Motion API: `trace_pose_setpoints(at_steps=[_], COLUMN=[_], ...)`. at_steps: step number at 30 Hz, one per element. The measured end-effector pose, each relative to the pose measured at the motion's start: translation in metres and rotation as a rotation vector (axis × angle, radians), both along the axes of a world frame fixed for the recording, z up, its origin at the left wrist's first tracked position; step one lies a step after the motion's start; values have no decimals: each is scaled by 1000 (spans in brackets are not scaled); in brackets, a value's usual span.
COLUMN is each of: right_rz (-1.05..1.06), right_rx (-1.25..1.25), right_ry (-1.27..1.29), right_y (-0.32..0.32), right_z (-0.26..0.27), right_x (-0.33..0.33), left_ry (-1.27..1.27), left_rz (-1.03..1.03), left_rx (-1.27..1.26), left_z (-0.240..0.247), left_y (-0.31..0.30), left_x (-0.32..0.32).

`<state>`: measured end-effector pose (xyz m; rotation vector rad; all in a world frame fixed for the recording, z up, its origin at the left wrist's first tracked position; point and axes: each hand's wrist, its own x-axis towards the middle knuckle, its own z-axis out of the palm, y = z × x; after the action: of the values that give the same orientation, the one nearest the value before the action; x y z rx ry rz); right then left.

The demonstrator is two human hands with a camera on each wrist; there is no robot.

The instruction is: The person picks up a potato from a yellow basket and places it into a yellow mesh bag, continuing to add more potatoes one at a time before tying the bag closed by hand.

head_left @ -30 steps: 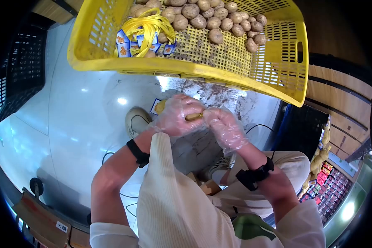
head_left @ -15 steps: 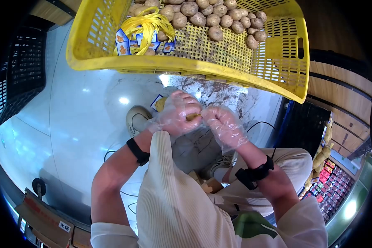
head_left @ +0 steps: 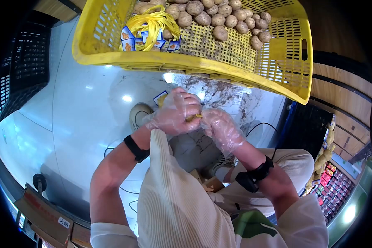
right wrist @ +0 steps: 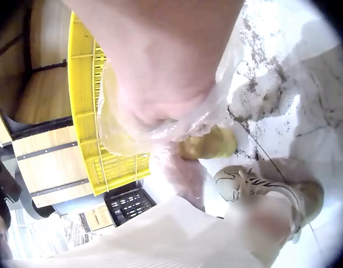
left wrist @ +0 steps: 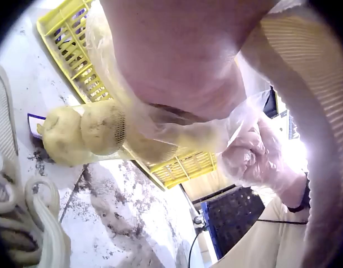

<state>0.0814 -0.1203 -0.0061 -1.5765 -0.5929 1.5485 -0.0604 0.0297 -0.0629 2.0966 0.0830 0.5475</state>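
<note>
In a clear plastic glove, my left hand [head_left: 178, 111] grips a yellow net bag whose gathered neck [head_left: 193, 118] pokes out between thumb and fingers. Potatoes in the net [left wrist: 82, 134] hang below that hand in the left wrist view, with a blue-and-white tag [left wrist: 35, 125] at their far end. My right hand [head_left: 222, 127], gloved too, has its fingers curled and pinches the tip of the neck, close against the left hand. The right wrist view shows the netted potatoes [right wrist: 211, 144] beyond the right hand, partly hidden.
A yellow crate [head_left: 186, 63] at the top holds loose potatoes [head_left: 220, 33] and a bundle of yellow net strips [head_left: 153, 25] with blue-and-white tags. Black crates [head_left: 29, 66] stand at the left. A shoe [head_left: 139, 116] is on the floor beside the hands; a black cable [head_left: 262, 123] lies at the right.
Both hands stay together at the neck of the net, the right one slightly lower and turned. The crate and floor have shifted a little in the head view.
</note>
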Motion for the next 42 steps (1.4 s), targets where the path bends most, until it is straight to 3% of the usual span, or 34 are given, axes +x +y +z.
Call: trace_pose_setpoints(at_steps=[2,5,8,15,21,27,30,32,36,38,42], right_rz=[-222,-321,-213,-205,-279,-203,-288,-121,-142,-144,-175], right_rx=[-48,-97,34,-50,-70,-38,-125,-187,-247,-213,-269], right_ry=[228,223,61,66,70,46,150,99,143,118,161], right_y=[-3,1,5,7,10,5,13,18,21,21,20], right_z=[0,2,10,10,14,12,18,26,29,31,27], right_x=[-4,-7,-1,8,3,3,6,11,10,9,13], left_ry=[-23,-85,-82,66,-45,-77,-54,11,67,52,-101], left_rz=[3,33,0,-93,-34,-4,8,73,194,264,211], left_rx=[5,1,-98,-179,-124,32,88,-45,-238,-81,6], left_z=[0,-5,-10,-5,-12,-18,-17,-11,-14,-26,-28], left_y=[2,-1,-2,0,-4,-10,-9,-9,-19,-22,-16], left_x=[1,11,23,27,29,26,25,19,11,8,8])
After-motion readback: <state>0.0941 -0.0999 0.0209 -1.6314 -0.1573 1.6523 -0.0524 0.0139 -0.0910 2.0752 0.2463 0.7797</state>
